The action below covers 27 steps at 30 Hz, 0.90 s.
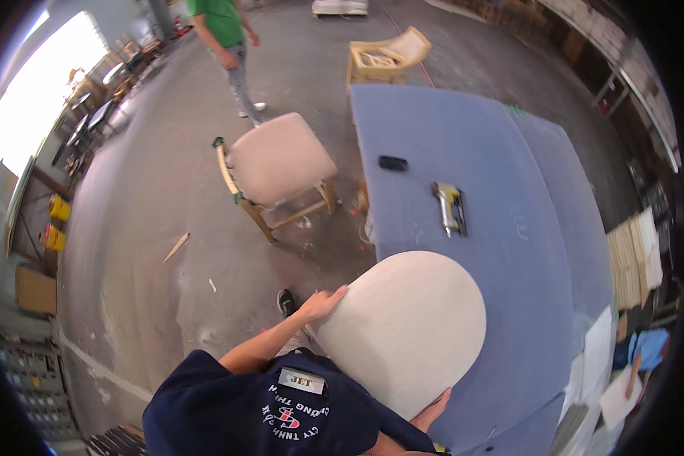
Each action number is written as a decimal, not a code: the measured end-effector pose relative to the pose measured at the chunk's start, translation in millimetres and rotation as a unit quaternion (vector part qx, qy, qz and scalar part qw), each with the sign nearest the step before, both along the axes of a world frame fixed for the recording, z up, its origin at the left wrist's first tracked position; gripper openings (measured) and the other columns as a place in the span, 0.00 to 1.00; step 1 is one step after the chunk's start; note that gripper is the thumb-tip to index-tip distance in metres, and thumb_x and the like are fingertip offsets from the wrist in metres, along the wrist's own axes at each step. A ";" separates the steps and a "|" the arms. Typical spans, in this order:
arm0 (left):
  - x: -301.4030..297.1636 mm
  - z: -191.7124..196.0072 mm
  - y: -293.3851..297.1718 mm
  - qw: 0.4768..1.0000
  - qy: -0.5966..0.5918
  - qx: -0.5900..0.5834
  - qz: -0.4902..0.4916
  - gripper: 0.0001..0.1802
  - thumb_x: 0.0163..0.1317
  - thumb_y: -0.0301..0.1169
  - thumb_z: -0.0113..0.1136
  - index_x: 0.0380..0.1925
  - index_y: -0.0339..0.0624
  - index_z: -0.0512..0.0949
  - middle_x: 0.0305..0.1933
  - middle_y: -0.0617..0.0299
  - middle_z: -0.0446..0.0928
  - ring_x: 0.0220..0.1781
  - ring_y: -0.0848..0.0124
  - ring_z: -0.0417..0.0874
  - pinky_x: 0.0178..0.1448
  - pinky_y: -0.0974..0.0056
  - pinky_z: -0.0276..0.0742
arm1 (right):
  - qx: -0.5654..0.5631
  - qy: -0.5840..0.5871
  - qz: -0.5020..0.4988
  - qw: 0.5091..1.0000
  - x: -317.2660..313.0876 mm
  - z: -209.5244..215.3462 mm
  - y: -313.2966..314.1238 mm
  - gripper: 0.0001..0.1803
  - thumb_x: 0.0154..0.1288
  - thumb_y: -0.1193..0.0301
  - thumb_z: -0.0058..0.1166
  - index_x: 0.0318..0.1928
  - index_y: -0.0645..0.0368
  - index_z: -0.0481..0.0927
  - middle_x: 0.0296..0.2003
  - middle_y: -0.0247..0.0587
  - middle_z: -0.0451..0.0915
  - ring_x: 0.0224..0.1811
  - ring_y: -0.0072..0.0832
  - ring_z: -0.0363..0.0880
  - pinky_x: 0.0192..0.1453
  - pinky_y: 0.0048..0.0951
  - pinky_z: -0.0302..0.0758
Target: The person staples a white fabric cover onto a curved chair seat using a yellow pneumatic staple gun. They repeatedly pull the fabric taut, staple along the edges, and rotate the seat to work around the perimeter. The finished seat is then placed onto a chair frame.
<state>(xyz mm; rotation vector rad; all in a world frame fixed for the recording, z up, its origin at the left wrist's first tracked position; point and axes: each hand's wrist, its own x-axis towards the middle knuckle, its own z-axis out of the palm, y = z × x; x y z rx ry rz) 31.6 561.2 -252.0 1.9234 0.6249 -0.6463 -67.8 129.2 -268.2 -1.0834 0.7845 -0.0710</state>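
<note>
Between my hands is an off-white, round-ended upholstered panel (406, 327), which looks like a chair seat or backrest. It lies tilted over the near left edge of the blue-covered table (539, 304). My left hand (324, 304) grips its left edge, thumb on top and fingers hidden beneath. At its lower right edge, my right hand (432, 410) is closed on the rim, with part of the hand out of sight. On the table beyond the panel lie a yellow and silver staple gun (450, 209) and a small black rectangular object (393, 163).
Left of the table stands a wooden chair (281, 159) with a beige padded seat; another wooden chair (387, 57) is behind the table. A person in green (224, 45) stands farther off. Another person (646, 353) is at far right, near stacked panels (632, 262). Scraps (176, 248) lie on the floor.
</note>
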 end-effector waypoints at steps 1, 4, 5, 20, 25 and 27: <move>-21.4 7.4 20.4 0.999 -0.005 -0.004 0.042 0.58 0.69 0.77 0.33 0.55 0.26 0.83 0.58 0.28 0.81 0.67 0.39 0.80 0.73 0.49 0.71 | -0.016 -0.011 0.043 0.999 22.1 15.1 19.8 0.32 0.81 0.50 0.44 0.63 0.70 0.76 0.58 0.51 0.82 0.57 0.40 0.83 0.60 0.42 0.79; -53.8 -30.1 78.4 0.987 -0.031 -0.008 0.159 0.56 0.72 0.75 0.32 0.59 0.28 0.81 0.60 0.28 0.80 0.69 0.39 0.79 0.74 0.48 0.70 | -0.131 -0.046 0.168 0.976 88.5 25.2 75.4 0.29 0.80 0.53 0.45 0.53 0.71 0.81 0.48 0.49 0.85 0.51 0.37 0.84 0.56 0.40 0.80; -57.6 -31.5 101.1 0.980 -0.046 -0.010 0.193 0.55 0.72 0.74 0.31 0.59 0.28 0.81 0.60 0.28 0.80 0.69 0.39 0.78 0.74 0.48 0.69 | -0.179 -0.057 0.208 0.960 109.2 24.2 98.0 0.28 0.80 0.53 0.45 0.49 0.71 0.82 0.45 0.47 0.86 0.49 0.36 0.85 0.54 0.40 0.80; -229.6 27.4 457.0 0.867 -0.075 0.130 0.475 0.47 0.73 0.69 0.46 0.55 0.28 0.83 0.52 0.38 0.86 0.59 0.50 0.87 0.66 0.52 0.77 | -0.021 -0.031 0.459 0.887 190.3 -19.3 588.6 0.22 0.75 0.54 0.54 0.49 0.62 0.86 0.45 0.35 0.85 0.46 0.26 0.80 0.54 0.29 0.74; -210.4 12.8 514.8 0.850 -0.071 0.112 0.509 0.45 0.71 0.66 0.54 0.56 0.28 0.83 0.52 0.39 0.87 0.57 0.52 0.88 0.63 0.53 0.79 | -0.028 -0.050 0.492 0.869 237.2 -76.1 651.2 0.20 0.73 0.52 0.54 0.43 0.57 0.87 0.39 0.29 0.84 0.41 0.24 0.79 0.50 0.30 0.75; -184.2 9.5 547.3 0.855 -0.068 0.088 0.506 0.45 0.71 0.66 0.54 0.57 0.27 0.82 0.54 0.38 0.86 0.57 0.52 0.88 0.64 0.53 0.78 | -0.031 -0.033 0.468 0.882 248.4 -72.6 683.9 0.19 0.73 0.55 0.53 0.42 0.58 0.86 0.39 0.29 0.83 0.41 0.23 0.79 0.50 0.29 0.75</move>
